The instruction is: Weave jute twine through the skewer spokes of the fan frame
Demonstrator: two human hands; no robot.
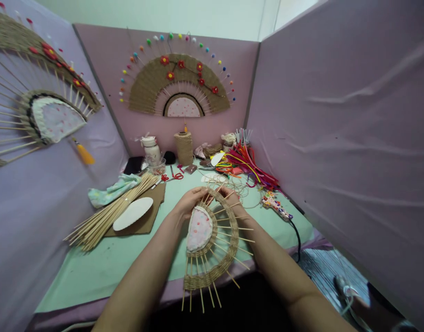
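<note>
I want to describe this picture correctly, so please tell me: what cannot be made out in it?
In the head view:
Right hand: its grip, hidden by the woven fan.
Left wall's fan: its full outline, cut off by the left edge.
Orange tassel: its threads, blurred.

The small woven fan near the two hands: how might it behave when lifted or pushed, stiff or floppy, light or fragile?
The fan is probably light for its size, given the open gaps between its sticks. It may flex only a little, since a woven band links them. The thin protruding tips could snap if pushed.
</note>
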